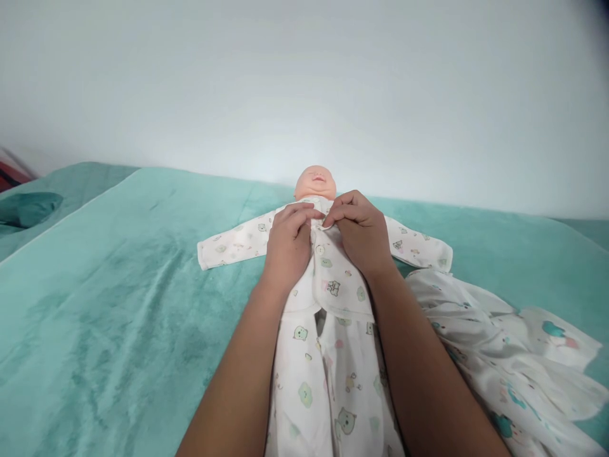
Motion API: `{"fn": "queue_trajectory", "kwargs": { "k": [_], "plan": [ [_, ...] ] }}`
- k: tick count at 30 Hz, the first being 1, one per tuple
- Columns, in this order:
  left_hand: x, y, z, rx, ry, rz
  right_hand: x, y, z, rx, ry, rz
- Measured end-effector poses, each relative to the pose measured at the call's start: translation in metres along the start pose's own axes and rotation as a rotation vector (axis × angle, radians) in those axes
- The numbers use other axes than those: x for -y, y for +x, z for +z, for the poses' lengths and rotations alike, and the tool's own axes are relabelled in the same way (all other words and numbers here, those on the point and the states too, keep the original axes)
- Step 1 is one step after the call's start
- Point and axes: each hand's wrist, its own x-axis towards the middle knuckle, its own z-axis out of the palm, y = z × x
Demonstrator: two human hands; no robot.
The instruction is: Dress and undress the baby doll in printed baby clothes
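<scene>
A baby doll (316,182) lies on its back, dressed in a white long-sleeved baby shirt (340,279) printed with small green and pink animals. Matching white trousers (304,387) cover its legs. At the chest, just below the neck, my left hand (291,238) pinches the shirt's front edge. Facing it, my right hand (359,225) grips the other front edge between thumb and fingers, the two sets of fingertips close together. One round button (320,250) shows just beneath them. Whatever fastener lies between the fingertips is hidden.
A teal plush cover (118,304) spreads under the doll, with a white wall (304,82) behind. To the right lies a crumpled white printed cloth (504,355), touching the doll's sleeve area. A red object (12,174) shows at the far left edge.
</scene>
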Motion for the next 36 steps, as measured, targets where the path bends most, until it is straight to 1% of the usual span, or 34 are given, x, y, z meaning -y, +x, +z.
{"fn": "queue_trajectory", "kwargs": {
  "k": [5, 12, 14, 17, 19, 22, 25, 28, 31, 33, 34, 36],
  "plan": [
    [0.003, 0.001, -0.001, -0.003, -0.063, -0.017, 0.0, 0.0, 0.001, 0.0, -0.051, 0.0],
    [-0.002, 0.003, -0.005, 0.009, -0.152, -0.126, 0.002, 0.002, 0.001, 0.039, -0.039, 0.047],
    [-0.003, 0.003, -0.006, 0.016, -0.15, -0.134, 0.002, 0.001, 0.001, 0.033, -0.034, 0.092],
    [-0.004, 0.003, -0.007, 0.043, -0.146, -0.127, 0.003, 0.001, 0.001, 0.006, -0.001, 0.195],
    [-0.004, 0.002, -0.007, 0.052, -0.129, -0.116, 0.003, 0.001, 0.001, 0.001, 0.032, 0.222],
    [-0.005, 0.002, -0.006, 0.038, -0.081, -0.108, 0.003, 0.0, 0.001, 0.011, 0.064, 0.206],
    [-0.007, 0.001, -0.005, -0.002, -0.057, -0.121, 0.003, 0.001, 0.0, -0.007, 0.069, 0.168],
    [-0.009, 0.001, -0.004, -0.037, -0.084, -0.147, 0.0, 0.001, 0.0, -0.05, 0.095, 0.134],
    [-0.009, 0.001, -0.007, -0.041, -0.141, -0.183, 0.001, 0.0, 0.0, -0.057, 0.118, 0.14],
    [-0.009, 0.001, -0.013, 0.02, -0.161, -0.191, 0.006, 0.0, -0.001, -0.014, 0.096, 0.136],
    [-0.008, 0.001, -0.018, 0.081, -0.158, -0.181, 0.009, -0.001, -0.002, 0.022, 0.074, 0.118],
    [-0.007, 0.001, -0.028, 0.24, -0.129, -0.133, 0.016, -0.001, -0.005, 0.115, 0.007, 0.067]
  ]
}}
